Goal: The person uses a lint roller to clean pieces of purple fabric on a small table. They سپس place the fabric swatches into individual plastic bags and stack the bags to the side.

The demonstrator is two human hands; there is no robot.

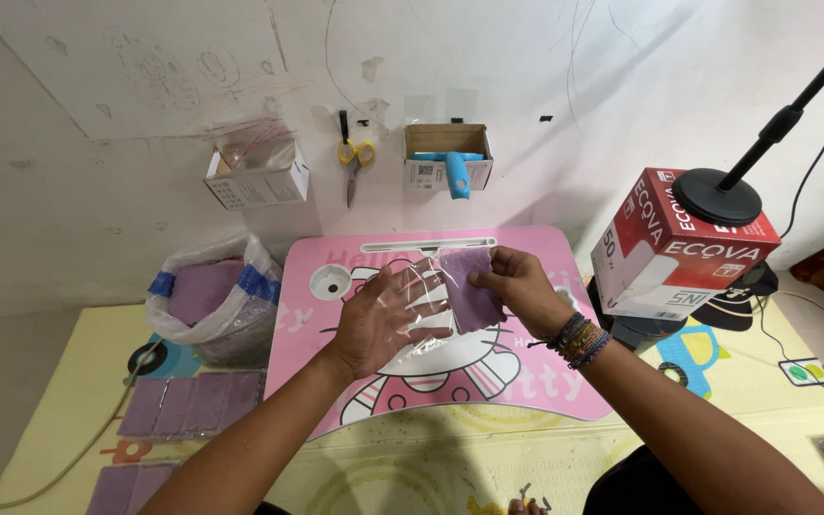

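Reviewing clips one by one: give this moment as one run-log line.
left hand: inside clear plastic bag | right hand: pinching purple cloth at bag mouth | surface: pink lap table

scribbled white wall (97, 191), yellow floor mat (69, 381)

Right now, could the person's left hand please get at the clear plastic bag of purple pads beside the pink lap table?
Probably not at once: the left hand is inside a clear plastic sleeve. The clear plastic bag of purple pads stands open left of the pink lap table, with nothing between.
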